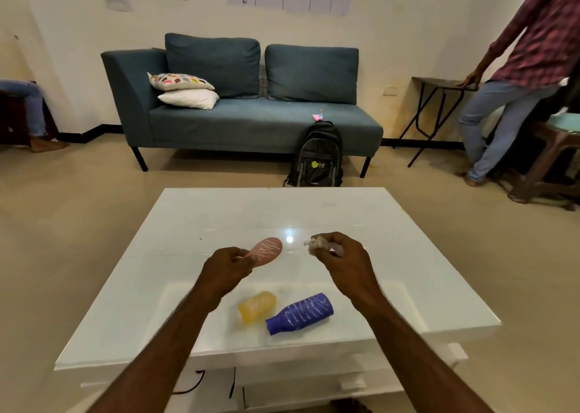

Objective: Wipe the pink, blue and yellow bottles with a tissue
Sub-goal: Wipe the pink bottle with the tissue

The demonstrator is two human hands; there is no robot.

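Observation:
My left hand (224,270) grips the neck end of the pink bottle (266,251) and holds it tilted above the white table (157,287), its base pointing up and to the right. My right hand (342,257) is closed on a crumpled white tissue (315,244), which sticks out toward the pink bottle with a small gap between them. The yellow bottle (258,306) lies on its side on the table below my hands. Just right of it lies the blue bottle (299,314), cap toward the near left.
A blue sofa (251,121) with cushions stands beyond the table, a black backpack (317,155) leaning on its front. A person in a plaid shirt (518,77) stands at the far right by a folding table and a chair. Another person's leg shows at far left.

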